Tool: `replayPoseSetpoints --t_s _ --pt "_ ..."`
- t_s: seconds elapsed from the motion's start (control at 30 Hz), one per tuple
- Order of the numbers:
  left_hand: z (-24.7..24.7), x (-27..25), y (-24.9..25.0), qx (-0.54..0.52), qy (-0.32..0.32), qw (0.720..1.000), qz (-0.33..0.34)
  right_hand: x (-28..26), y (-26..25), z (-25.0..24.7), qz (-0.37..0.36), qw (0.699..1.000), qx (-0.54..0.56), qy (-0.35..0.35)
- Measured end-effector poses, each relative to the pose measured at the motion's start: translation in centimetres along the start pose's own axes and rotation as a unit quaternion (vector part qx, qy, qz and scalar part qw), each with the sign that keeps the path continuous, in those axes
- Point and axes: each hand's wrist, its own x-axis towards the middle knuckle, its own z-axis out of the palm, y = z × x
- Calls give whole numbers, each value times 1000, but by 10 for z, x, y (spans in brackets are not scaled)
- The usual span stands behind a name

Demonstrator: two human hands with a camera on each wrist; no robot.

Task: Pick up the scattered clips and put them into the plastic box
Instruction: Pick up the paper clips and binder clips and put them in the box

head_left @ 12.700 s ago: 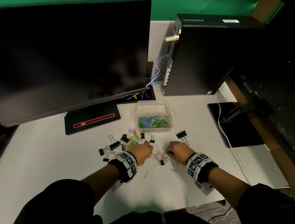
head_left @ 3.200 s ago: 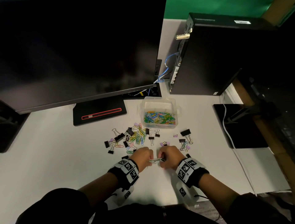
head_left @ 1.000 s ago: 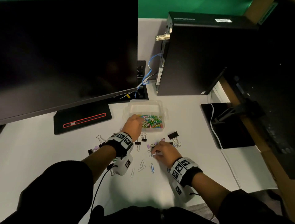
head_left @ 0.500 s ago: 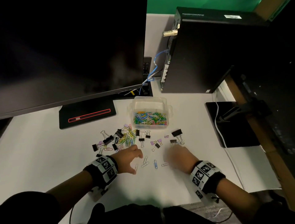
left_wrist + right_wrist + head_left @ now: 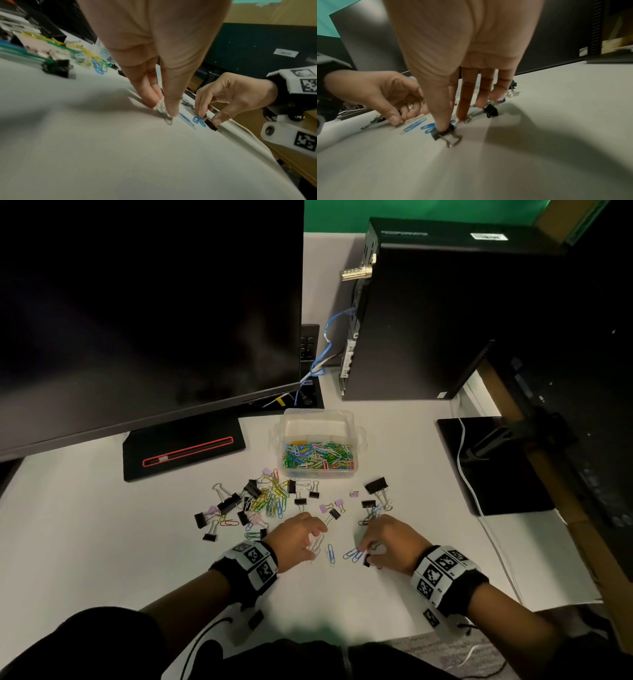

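The clear plastic box (image 5: 320, 419) holds many coloured paper clips. Paper clips and black binder clips (image 5: 263, 501) lie scattered in front of it. My left hand (image 5: 313, 546) pinches pale paper clips (image 5: 163, 109) against the table between thumb and forefinger. My right hand (image 5: 366, 554) is just to the right, with its thumb and forefinger closed around a small black binder clip (image 5: 443, 134). Blue paper clips (image 5: 352, 554) and one more (image 5: 330, 553) lie between the two hands. Another black binder clip (image 5: 490, 112) sits under the right hand's outer fingers.
A large dark monitor (image 5: 147, 313) and its black base (image 5: 185, 450) stand at the back left, a black computer tower (image 5: 428, 313) at the back right. A black pad (image 5: 493, 467) with a white cable lies right. A bigger binder clip (image 5: 376, 486) sits near the box.
The left hand left the box and dropped back to the near clips, where its fingers have closed on the pale ones. The right hand has slid left onto the small binder clip.
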Motion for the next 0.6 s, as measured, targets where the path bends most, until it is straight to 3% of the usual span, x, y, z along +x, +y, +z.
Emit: replayPoseSetpoints --t_s 0.2,0.33,0.6 --pt "6 0 11 105 78 988 -76 -6 6 4 -28 999 10 15" --pt "9 1 16 133 50 983 -118 0 1 2 -24 999 -1 25" --pt "6 0 10 68 29 993 -95 18 -12 4 -48 998 -31 -14"
